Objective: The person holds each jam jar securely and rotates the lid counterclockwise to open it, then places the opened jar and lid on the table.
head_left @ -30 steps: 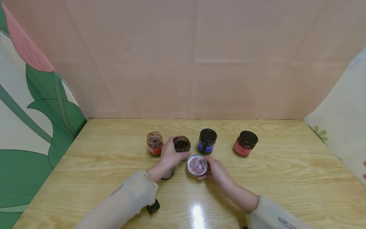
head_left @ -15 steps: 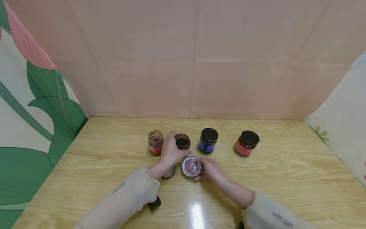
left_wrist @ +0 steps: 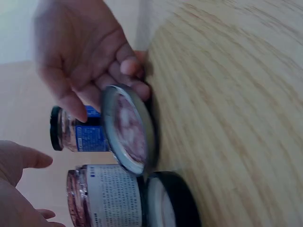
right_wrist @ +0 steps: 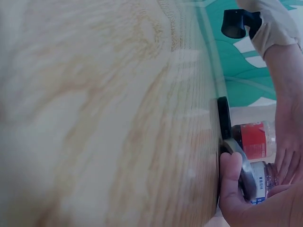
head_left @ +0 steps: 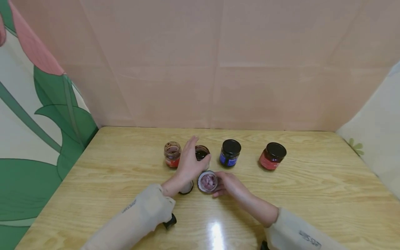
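Silvery-rimmed, a lid (head_left: 207, 181) is held at its edge by the right grip (head_left: 229, 184), whose fingers and thumb are bent about it, just in front of a lidless jar (head_left: 202, 152) of dark contents. Around that jar the left grip (head_left: 190, 165) stands spread, thumb and fingers wide; the left wrist view shows a gap between thumb and glass. Whether any other finger touches the jar, I cannot tell.

The left grip covers much of the jar from above, and the left wrist view cuts that grip off at its edge. Print on the jar's white label is too soft to read. A second lid (head_left: 186, 188) lies partly behind the left wrist. Whether the held lid meets the surface (head_left: 312, 194) is unclear.

Pinkish-purple residue, mottled with white, coats the held lid's inner face, which is tilted.
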A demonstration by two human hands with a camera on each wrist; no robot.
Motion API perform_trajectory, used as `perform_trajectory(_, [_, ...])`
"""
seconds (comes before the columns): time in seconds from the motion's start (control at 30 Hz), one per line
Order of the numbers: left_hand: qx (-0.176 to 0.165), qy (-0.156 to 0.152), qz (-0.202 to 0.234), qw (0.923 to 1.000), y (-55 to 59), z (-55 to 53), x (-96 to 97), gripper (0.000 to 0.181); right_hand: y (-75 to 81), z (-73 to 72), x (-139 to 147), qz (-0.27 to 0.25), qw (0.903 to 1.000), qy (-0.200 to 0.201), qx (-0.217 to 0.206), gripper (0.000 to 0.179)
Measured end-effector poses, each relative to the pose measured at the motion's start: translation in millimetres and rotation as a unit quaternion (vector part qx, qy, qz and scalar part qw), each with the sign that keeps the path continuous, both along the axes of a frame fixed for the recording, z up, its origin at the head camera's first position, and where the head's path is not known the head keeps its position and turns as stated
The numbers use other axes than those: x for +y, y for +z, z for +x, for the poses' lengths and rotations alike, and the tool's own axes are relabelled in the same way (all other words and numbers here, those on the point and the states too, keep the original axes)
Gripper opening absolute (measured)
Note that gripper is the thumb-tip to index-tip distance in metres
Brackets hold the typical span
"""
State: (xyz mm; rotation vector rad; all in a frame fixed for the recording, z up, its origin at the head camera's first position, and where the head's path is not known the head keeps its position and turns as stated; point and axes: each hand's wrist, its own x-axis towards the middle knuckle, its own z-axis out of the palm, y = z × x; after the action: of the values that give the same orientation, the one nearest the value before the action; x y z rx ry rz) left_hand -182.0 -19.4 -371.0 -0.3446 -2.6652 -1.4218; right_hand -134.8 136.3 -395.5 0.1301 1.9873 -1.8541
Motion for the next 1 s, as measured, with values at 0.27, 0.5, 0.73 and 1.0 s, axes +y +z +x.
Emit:
perform_trajectory(0.27, [0.010, -0.008, 0.003, 0.9999, 7.0, 4.2, -0.2, 0.061, 6.3, 4.0, 2, 0.013, 0.9998, -0.009, 0.013, 0.041])
perform_trajectory(0.5, [0.030, -0.009, -0.009, 0.9995, 4.3, 4.7, -1.5, 0.060, 8.2, 7.0, 4, 0.039, 0.9984, -0.032, 0.024, 0.041])
perform_trajectory(0.73, [0.043, -0.007, -0.010, 0.9990, 3.2, 4.4, -3.3, 0.059, 10.6, 8.3, 6, 0.056, 0.9963, -0.043, 0.048, 0.042])
perform_trajectory(1.0, [0.039, -0.007, -0.026, 0.9989, 2.7, 2.5, -2.3, 0.059, 14.0, 9.5, 9, 0.067, 0.9951, -0.032, 0.065, 0.043])
